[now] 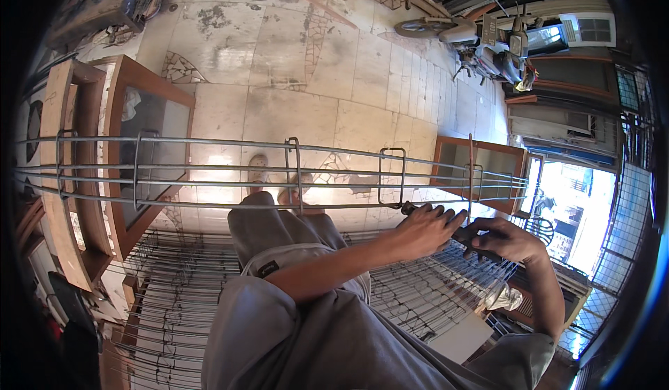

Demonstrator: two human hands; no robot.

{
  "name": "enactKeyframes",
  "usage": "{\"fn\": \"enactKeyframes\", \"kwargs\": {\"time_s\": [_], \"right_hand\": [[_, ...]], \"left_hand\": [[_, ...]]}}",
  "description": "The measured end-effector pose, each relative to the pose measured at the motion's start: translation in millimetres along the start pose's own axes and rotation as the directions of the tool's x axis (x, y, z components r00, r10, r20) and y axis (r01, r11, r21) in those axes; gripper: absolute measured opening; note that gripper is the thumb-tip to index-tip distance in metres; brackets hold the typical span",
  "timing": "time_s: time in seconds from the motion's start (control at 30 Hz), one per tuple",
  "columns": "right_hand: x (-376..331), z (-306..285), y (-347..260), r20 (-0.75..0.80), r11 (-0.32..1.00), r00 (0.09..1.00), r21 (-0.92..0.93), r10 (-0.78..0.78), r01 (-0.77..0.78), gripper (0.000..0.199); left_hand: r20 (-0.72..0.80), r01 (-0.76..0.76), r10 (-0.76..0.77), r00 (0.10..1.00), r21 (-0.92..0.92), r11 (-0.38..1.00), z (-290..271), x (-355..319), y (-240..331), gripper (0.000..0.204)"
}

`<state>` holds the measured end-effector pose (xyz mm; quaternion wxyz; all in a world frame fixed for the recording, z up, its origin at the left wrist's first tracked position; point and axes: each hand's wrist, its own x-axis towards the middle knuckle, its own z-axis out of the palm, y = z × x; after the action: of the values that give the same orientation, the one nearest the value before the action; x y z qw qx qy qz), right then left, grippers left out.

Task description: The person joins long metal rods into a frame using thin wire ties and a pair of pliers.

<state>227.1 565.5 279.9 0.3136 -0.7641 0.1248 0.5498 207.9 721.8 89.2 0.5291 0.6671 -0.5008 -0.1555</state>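
Rebar cage (279,174) gripped by left hand (426,228), right hand (503,240) beside

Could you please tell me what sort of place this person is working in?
Probably a small metalwork or rebar workshop opening onto a tiled yard: a long steel-rod cage spans the view, bent wire ties lie stacked below, and a parked grey motor scooter stands on the cracked stone-tiled floor.

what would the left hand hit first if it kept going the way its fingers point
Probably the right hand: the left hand points rightward along the long wire frame, and the two nearly meet at the dark tool. Depth is unclear.
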Motion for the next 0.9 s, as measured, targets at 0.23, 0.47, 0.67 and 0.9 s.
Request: {"fn": "enactKeyframes", "kwargs": {"time_s": [0.23,0.47,0.67,0.9], "right_hand": [[-19,60,-27,-0.362,0.566,0.918,-0.796,-0.163,-0.214,0.041],[-16,87,4,-0.326,-0.168,0.791,-0.868,-0.518,-0.467,0.068],[-10,82,3,-0.470,0.505,0.868,-0.794,-0.158,-0.339,0.060],[-6,62,9,-0.185,0.927,0.912,-0.015,0.367,-0.376,0.043]], "left_hand": [[-0.038,-0.064,0.062,0.997,-0.067,0.996,6,1,-15,0.058],[-0.083,-0.067,0.051,0.995,-0.202,0.977,-3,5,-16,0.066],[-0.249,-0.095,0.065,0.966,-0.114,0.989,-13,-21,-19,0.071],[-0.086,0.283,-0.270,0.959,0.356,0.891,-35,-81,-45,0.046]]}}
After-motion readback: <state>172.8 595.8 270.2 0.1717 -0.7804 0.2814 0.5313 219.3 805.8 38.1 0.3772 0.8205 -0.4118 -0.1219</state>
